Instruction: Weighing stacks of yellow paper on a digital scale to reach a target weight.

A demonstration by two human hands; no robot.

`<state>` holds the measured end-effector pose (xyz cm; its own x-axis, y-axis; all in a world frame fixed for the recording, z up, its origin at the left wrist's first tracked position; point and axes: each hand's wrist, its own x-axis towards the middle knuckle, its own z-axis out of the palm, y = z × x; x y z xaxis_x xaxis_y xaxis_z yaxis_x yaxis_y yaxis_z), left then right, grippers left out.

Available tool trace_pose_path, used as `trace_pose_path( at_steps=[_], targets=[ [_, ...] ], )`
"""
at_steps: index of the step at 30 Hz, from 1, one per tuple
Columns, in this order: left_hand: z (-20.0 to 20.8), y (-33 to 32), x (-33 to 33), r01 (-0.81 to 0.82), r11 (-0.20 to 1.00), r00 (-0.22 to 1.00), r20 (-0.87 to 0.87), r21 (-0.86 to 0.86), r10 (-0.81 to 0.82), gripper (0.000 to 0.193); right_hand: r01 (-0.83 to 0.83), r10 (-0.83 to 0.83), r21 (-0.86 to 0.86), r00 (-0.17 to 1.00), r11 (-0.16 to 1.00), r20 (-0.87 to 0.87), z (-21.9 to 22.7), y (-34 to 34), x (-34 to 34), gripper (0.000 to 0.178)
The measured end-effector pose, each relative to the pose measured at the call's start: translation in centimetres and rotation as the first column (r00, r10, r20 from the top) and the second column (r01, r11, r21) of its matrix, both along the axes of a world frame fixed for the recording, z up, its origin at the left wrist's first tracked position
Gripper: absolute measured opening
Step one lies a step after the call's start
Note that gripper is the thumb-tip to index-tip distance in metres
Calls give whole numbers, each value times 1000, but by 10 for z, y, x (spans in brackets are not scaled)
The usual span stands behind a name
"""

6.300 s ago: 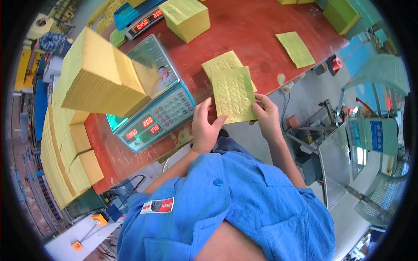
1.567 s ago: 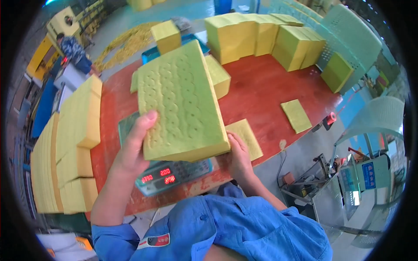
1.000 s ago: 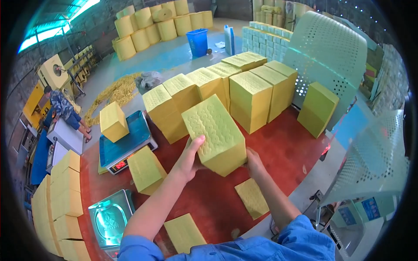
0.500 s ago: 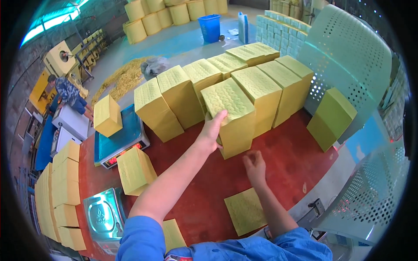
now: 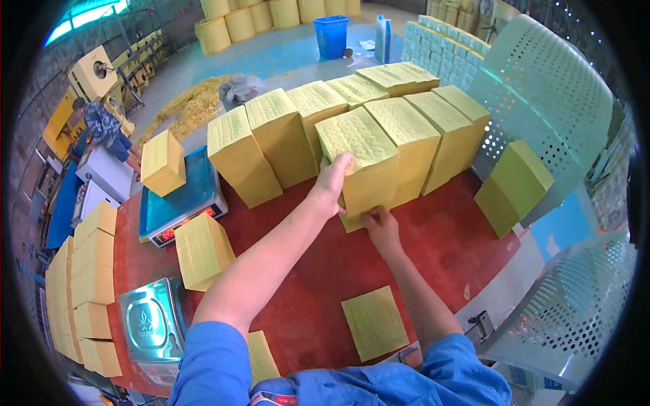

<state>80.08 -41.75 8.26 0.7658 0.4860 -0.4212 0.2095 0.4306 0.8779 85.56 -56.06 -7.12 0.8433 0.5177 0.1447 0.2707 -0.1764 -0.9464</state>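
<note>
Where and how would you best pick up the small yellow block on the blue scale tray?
Probably by its left and right sides, coming down from above: the small yellow block looks boxy with flat faces, sits on the blue tray, and nothing else seems to press against its sides.

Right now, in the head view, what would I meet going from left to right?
Yellow stacks at the table's left end, metal-topped scale, small yellow stack, your left hand against a tall embossed stack, your right hand by its base, green-yellow stack near the perforated panel.
</note>
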Motion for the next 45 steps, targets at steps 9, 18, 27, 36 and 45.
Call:
trace_pose_path(
  at_steps=[9, 18, 27, 36, 45],
  targets=[
    [-3, -1, -19, -5, 999, 1000, 17, 54, 4, 94, 19, -19, -19, 1000, 1000, -5, -4, 1, -3, 16],
    [-14, 24, -13, 82, 997, 995, 53, -9, -81, 102, -19, 19, -19, 1000, 1000, -2, -20, 31, 12, 19],
    [-14, -11, -85, 171, 973, 974, 123, 153, -191, 85, -243, 287, 202, 932, 949, -224, 35, -5, -33, 11],
    [21, -4, -403, -278, 745, 939, 335, 607, 77, 44, -731, 760, 271, 650, 627, -6, 167, 66, -309, 12],
    [17, 47, -763, -440, 665, 898, 291, 603, 331, 28, -952, 968, 174, 250, 252, -34, 177, 182, -598, 16]
  ],
)
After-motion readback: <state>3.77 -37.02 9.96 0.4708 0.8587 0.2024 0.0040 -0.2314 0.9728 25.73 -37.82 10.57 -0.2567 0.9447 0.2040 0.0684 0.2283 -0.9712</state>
